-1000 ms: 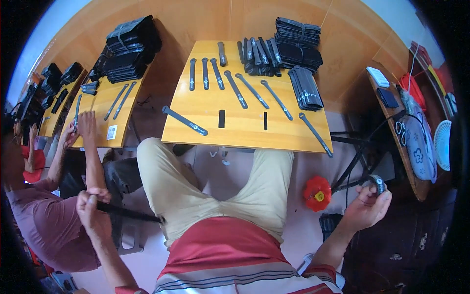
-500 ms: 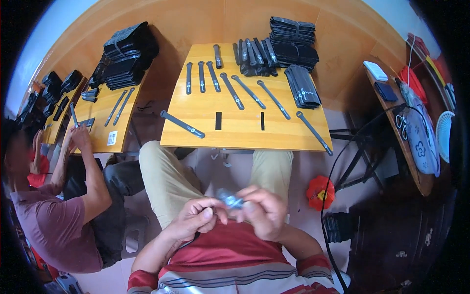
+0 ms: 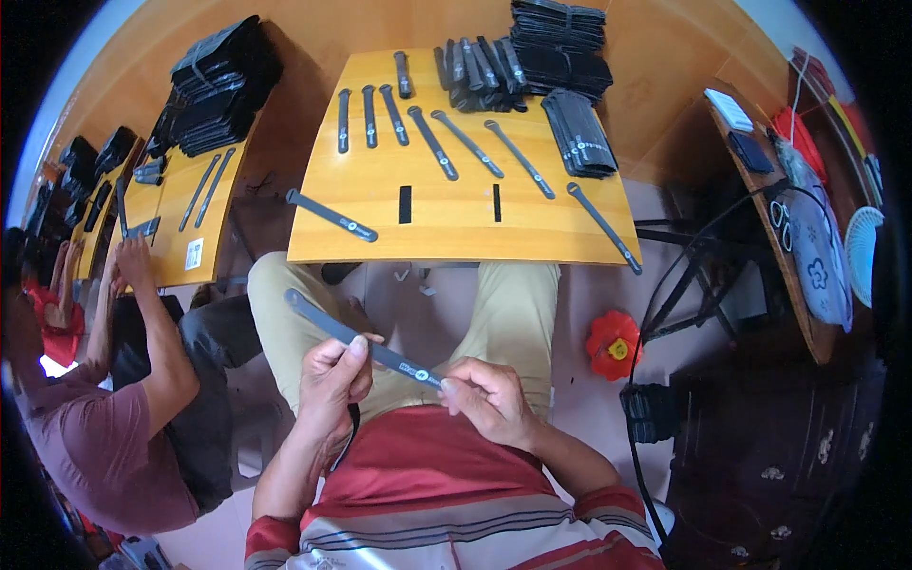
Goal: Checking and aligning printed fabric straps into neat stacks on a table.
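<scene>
Grey strap: long flat strip (image 3: 356, 340) held over the lap, running from 10 to 4 o'clock
Left hand (image 3: 334, 380): pinching its middle
Right hand (image 3: 489, 399): fingertips nipping the lower end
Wooden table (image 3: 456, 223): at 12 o'clock, more straps

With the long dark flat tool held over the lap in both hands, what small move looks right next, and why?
Probably carry the long dark flat tool forward and lay it on the yellow wooden table. The left hand grips its middle and the right hand pinches its near end, while similar dark tools lie in a row there, with bare wood beside them.
</scene>
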Available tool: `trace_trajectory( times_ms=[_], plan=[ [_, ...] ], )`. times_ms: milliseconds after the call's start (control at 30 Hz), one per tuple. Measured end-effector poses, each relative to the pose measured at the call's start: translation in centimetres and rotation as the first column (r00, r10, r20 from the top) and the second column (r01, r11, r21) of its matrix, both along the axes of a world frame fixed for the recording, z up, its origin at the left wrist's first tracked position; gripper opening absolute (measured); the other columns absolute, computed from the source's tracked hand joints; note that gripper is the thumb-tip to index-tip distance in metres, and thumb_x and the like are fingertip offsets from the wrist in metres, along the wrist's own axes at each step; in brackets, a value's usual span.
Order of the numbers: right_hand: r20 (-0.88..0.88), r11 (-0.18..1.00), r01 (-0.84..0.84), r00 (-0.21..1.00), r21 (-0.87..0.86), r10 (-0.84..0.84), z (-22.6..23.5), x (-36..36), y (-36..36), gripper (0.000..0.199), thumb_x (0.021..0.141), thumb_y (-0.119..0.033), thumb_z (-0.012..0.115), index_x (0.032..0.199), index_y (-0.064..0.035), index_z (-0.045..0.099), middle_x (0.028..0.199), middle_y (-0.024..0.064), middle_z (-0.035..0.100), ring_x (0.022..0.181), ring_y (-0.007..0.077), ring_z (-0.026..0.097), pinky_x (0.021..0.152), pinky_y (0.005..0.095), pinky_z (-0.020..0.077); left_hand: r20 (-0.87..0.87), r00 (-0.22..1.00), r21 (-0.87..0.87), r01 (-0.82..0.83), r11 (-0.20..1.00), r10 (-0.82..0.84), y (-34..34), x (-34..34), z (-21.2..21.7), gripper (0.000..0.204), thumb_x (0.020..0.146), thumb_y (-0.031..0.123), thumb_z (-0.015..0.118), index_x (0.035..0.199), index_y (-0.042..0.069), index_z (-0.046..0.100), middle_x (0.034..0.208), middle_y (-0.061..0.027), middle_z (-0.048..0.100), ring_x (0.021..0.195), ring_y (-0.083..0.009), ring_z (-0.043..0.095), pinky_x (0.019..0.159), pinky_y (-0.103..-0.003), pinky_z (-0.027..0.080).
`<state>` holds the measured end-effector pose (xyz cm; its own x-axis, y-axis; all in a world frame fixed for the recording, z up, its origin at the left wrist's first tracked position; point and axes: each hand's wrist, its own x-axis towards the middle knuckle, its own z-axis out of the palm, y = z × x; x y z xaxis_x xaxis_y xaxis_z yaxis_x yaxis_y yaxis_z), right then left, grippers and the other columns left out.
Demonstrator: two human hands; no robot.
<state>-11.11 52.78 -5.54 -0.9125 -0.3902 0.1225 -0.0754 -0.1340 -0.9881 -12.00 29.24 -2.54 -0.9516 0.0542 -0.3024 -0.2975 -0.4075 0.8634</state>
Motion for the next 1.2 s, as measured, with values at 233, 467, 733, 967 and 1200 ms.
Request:
trace_trajectory(
  times_ms=[233,467,733,967,1200],
  plan=[
    [-0.117,0.989,-0.040,0.991,0.139,0.057,-1.0,-1.8,-0.4,0.028,0.098,-0.023,0.070,0.112,0.0014,0.067,0.087,0.0062,0.068,0.075,0.0128,0.064,0.066,0.0285,0.0510,-0.019,0.999,-0.061,0.030,0.998,-0.031,1.1,-0.6,-0.7,0.020,0.102,0.021,0.066,0.107,0.002,0.073,0.063,0.0055,0.051,0.049,-0.0012,0.035,0.045,-0.022,0.024],
    [0.009,0.987,0.010,1.000,0.162,-0.011,-1.4,-3.2,-2.6,0.019,0.100,-0.014,0.066,0.108,0.0023,0.068,0.075,0.0019,0.065,0.066,0.0061,0.059,0.060,0.0252,0.0492,-0.035,0.998,-0.252,0.045,0.967,-0.056,1.7,-1.7,-1.0,0.020,0.101,0.024,0.068,0.100,0.005,0.075,0.066,0.0072,0.057,0.054,0.0005,0.039,0.047,-0.021,0.026],
    [0.076,0.991,-0.017,0.997,0.129,0.007,-2.2,-4.8,-4.1,0.023,0.101,-0.011,0.065,0.118,0.0052,0.063,0.086,0.0047,0.069,0.070,0.0069,0.061,0.065,0.0233,0.0521,-0.047,0.999,-0.227,-0.037,0.973,0.027,0.0,-3.4,-2.7,0.019,0.099,0.020,0.071,0.087,0.005,0.072,0.064,0.0082,0.054,0.055,0.0011,0.037,0.048,-0.021,0.024],
    [0.062,0.993,0.061,0.996,0.104,-0.068,-3.4,-7.7,-7.8,0.023,0.101,-0.006,0.062,0.120,0.0062,0.061,0.091,0.0087,0.070,0.073,0.0088,0.064,0.066,0.0240,0.0549,-0.273,0.933,-0.401,-0.333,0.853,0.236,-3.5,-8.0,-6.8,0.022,0.092,0.015,0.079,0.078,0.004,0.065,0.070,0.0074,0.056,0.062,-0.0012,0.043,0.053,-0.020,0.032],
    [0.071,0.989,0.140,0.987,0.040,-0.142,-5.0,-13.8,-12.0,0.018,0.099,-0.003,0.062,0.114,0.0071,0.063,0.084,0.0091,0.070,0.070,0.0101,0.067,0.061,0.0233,0.0564,-0.255,0.906,-0.492,-0.422,0.761,0.337,-6.2,-12.6,-7.1,0.020,0.092,0.015,0.079,0.092,0.000,0.065,0.076,0.0014,0.062,0.064,-0.0058,0.052,0.058,-0.020,0.042]
  ],
)
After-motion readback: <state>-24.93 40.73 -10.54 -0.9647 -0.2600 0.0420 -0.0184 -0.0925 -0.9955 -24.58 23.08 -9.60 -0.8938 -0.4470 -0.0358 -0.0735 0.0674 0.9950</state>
